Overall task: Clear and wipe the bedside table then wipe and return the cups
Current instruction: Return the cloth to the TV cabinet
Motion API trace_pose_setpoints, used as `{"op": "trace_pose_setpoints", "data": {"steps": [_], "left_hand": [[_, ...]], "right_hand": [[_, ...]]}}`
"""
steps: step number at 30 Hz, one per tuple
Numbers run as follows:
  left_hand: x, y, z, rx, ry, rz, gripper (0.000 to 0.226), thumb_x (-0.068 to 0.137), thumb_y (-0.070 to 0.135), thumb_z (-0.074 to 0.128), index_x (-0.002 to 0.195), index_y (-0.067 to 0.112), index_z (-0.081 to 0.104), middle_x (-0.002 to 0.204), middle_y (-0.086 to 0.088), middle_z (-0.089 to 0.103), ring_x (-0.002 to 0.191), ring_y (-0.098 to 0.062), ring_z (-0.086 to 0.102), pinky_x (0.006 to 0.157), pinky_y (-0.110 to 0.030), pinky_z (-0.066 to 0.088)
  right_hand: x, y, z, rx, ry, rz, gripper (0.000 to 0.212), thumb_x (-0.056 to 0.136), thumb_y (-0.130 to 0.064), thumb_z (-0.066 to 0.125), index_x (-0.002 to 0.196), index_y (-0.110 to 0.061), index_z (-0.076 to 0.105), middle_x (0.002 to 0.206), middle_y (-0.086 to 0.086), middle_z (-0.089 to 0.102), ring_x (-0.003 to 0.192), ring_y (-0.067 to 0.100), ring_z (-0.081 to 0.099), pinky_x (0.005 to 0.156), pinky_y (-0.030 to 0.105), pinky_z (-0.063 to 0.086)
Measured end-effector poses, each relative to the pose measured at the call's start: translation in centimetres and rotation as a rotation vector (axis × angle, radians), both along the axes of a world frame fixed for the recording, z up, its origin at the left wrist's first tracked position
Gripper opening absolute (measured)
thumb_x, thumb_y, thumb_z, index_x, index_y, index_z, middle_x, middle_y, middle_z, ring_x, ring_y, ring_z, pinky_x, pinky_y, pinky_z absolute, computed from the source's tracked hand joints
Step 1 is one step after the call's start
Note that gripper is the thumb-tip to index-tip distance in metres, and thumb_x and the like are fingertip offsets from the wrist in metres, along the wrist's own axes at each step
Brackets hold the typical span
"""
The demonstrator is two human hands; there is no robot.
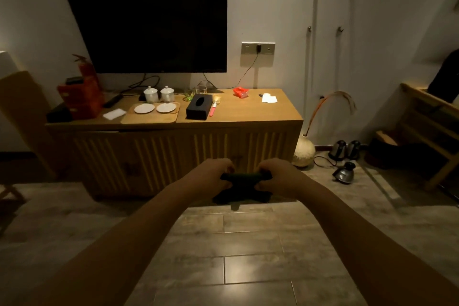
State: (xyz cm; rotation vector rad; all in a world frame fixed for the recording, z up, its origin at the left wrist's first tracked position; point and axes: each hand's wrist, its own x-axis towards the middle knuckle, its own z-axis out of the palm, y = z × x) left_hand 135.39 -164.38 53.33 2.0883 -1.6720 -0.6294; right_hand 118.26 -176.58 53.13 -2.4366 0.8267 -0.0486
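Out in front, both arms reach forward over the wooden floor (248,243), and the left hand (213,174) and right hand (278,176) are each clenched on an end of a dark cloth (241,187), which hangs bunched between them in the air, well short of the bench (248,112). On that wooden bench, below the wall-mounted television (151,25), two white lidded cups (159,94) stand side by side at the back edge of a wooden tray (151,117), and two white saucers (155,108) lie on the tray. Just right of the tray sits a black tissue box (199,106), with two drinking glasses (195,92) behind it. Farther right lie a red packet (241,92) and a white paper (269,99).
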Motion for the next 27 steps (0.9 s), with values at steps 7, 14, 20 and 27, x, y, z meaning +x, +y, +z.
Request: {"op": "trace_pose_setpoints", "data": {"steps": [7, 14, 20, 27], "left_hand": [[8.2, -17.5, -0.7, 0.043, -0.079, -0.069, 0.019, 0.091, 0.013, 0.058, 0.107, 0.02, 0.065, 0.099, 0.002, 0.063, 0.091, -0.013, 0.061, 0.08, -0.029, 0.054], [16.4, -35.1, -3.6, 0.092, 0.056, -0.033, 0.019, 0.092, 0.019, 0.059, 0.109, 0.022, 0.066, 0.104, 0.004, 0.065, 0.094, -0.008, 0.061, 0.077, -0.025, 0.054], [22.3, -47.4, -5.9, 0.123, 0.191, 0.039, 0.012, 0.092, 0.022, 0.059, 0.101, 0.023, 0.067, 0.097, 0.004, 0.065, 0.092, -0.012, 0.061, 0.076, -0.027, 0.052], [29.7, -58.3, -12.0, 0.195, 0.324, 0.127, 0.009, 0.091, 0.023, 0.061, 0.092, 0.016, 0.068, 0.087, 0.001, 0.065, 0.083, -0.015, 0.062, 0.073, -0.032, 0.049]], "right_hand": [[7.3, -16.0, -1.5, -0.02, -0.072, -0.127, 0.01, 0.087, -0.021, 0.068, 0.093, -0.021, 0.06, 0.091, -0.004, 0.061, 0.085, 0.012, 0.061, 0.074, 0.026, 0.055], [14.0, -34.5, -4.3, 0.151, -0.12, -0.108, 0.01, 0.085, -0.027, 0.071, 0.091, -0.027, 0.062, 0.093, -0.005, 0.067, 0.085, 0.008, 0.066, 0.074, 0.033, 0.061], [19.6, -47.5, -6.3, 0.235, -0.106, -0.141, 0.013, 0.086, -0.026, 0.069, 0.095, -0.019, 0.063, 0.095, 0.002, 0.068, 0.089, 0.017, 0.067, 0.08, 0.044, 0.06], [27.4, -59.2, -12.4, 0.382, -0.05, -0.217, 0.019, 0.085, -0.024, 0.07, 0.091, -0.009, 0.061, 0.088, 0.005, 0.067, 0.087, 0.025, 0.066, 0.078, 0.044, 0.055]]}}
